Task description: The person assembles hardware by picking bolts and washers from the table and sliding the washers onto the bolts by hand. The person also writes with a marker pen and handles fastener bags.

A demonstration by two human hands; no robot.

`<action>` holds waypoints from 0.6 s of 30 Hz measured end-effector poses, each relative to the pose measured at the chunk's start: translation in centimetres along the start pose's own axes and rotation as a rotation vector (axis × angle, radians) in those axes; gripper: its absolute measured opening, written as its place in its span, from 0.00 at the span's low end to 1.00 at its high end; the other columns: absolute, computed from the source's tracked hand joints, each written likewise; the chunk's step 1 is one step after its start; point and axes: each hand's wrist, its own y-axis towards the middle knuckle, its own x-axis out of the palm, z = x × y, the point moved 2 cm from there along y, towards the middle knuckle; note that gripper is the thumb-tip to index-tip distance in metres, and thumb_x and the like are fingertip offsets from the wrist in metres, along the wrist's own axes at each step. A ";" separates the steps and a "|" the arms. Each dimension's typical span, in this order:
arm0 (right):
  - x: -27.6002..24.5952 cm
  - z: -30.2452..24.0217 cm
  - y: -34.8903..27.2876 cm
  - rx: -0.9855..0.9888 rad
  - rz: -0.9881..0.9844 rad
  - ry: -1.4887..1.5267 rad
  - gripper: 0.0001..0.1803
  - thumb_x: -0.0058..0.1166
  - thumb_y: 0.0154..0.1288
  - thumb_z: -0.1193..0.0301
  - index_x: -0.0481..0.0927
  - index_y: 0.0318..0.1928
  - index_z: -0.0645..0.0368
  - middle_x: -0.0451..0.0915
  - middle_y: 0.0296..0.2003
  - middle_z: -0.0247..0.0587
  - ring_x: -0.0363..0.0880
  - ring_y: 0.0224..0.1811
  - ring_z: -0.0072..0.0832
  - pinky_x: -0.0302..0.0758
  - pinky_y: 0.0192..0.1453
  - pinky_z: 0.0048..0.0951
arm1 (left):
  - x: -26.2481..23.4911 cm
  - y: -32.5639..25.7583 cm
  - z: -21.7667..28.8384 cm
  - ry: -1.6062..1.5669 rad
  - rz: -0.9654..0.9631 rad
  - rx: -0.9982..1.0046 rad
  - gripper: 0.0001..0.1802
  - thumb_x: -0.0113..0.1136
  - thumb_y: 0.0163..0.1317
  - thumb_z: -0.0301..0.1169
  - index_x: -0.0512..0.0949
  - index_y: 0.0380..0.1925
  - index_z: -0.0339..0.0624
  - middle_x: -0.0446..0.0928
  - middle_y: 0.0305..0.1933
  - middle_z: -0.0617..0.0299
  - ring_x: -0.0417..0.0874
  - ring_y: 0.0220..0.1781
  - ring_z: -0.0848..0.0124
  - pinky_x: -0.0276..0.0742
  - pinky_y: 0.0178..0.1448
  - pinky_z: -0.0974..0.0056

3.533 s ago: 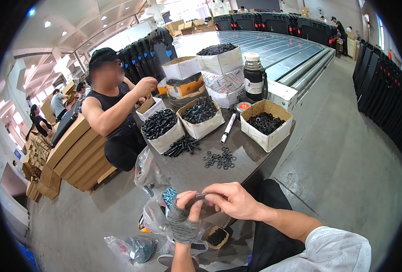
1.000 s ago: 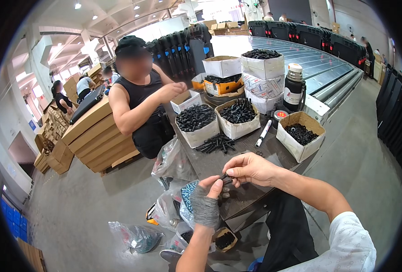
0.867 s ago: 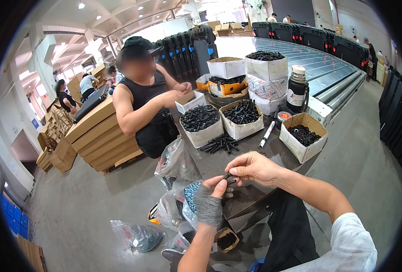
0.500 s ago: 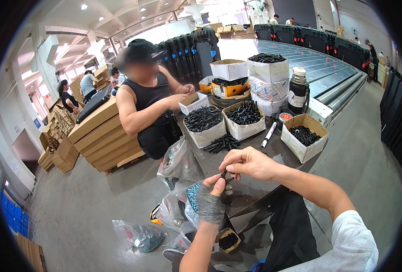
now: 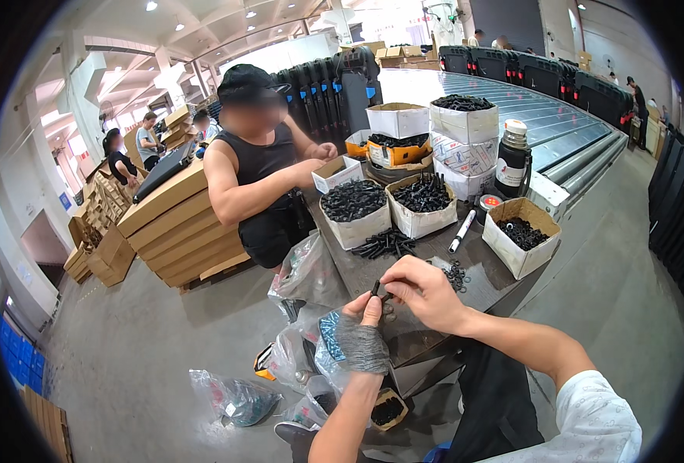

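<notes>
My left hand [image 5: 361,332], in a grey fingerless glove, pinches a small black rod-like part [image 5: 375,287] upright between thumb and fingers. Just to the right of it, my right hand [image 5: 427,295] has thumb and forefinger pressed together close to the part. Whatever sits in that pinch is hidden or too small to name. Small dark rings [image 5: 456,276] lie scattered on the dark table [image 5: 490,292] beyond my right hand. Farther off is a pile of short black rods [image 5: 385,245], in front of two white boxes full of small black parts.
Open boxes of black parts include the left box [image 5: 357,234], middle box [image 5: 425,224] and right box [image 5: 521,258]. A marker [image 5: 462,231], a jar [image 5: 489,202] and a thermos [image 5: 510,171] stand or lie nearby. A co-worker [image 5: 261,166] reaches toward a small white box [image 5: 337,176]. Plastic bags [image 5: 238,397] lie below.
My right hand has come lower beside the left, uncovering the scattered rings on the table. The black part now points more upright in my left hand. The view has shifted slightly.
</notes>
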 end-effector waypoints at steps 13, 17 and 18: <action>0.7 -1.1 0.4 0.045 -0.079 -0.209 0.15 0.55 0.71 0.76 0.76 0.56 0.68 0.81 0.38 0.41 0.79 0.37 0.21 0.78 0.42 0.25 | 0.1 -0.3 0.3 -0.107 0.031 -0.027 0.13 0.69 0.64 0.29 0.77 0.46 0.40 0.82 0.44 0.60 0.82 0.43 0.71 0.79 0.53 0.66; -0.2 -1.1 1.6 -0.058 -0.138 -0.253 0.12 0.58 0.67 0.76 0.80 0.49 0.67 0.82 0.37 0.40 0.80 0.37 0.22 0.77 0.42 0.25 | -0.1 -0.1 0.0 -0.046 -0.035 0.026 0.14 0.68 0.64 0.29 0.78 0.48 0.39 0.82 0.44 0.61 0.81 0.45 0.72 0.77 0.55 0.67; -0.3 -1.9 1.9 -0.171 -0.173 -0.368 0.10 0.59 0.66 0.76 0.82 0.46 0.66 0.83 0.36 0.40 0.80 0.37 0.23 0.77 0.42 0.26 | -0.3 0.0 0.2 0.008 -0.048 0.050 0.16 0.68 0.64 0.30 0.78 0.50 0.39 0.82 0.45 0.60 0.81 0.46 0.72 0.77 0.56 0.67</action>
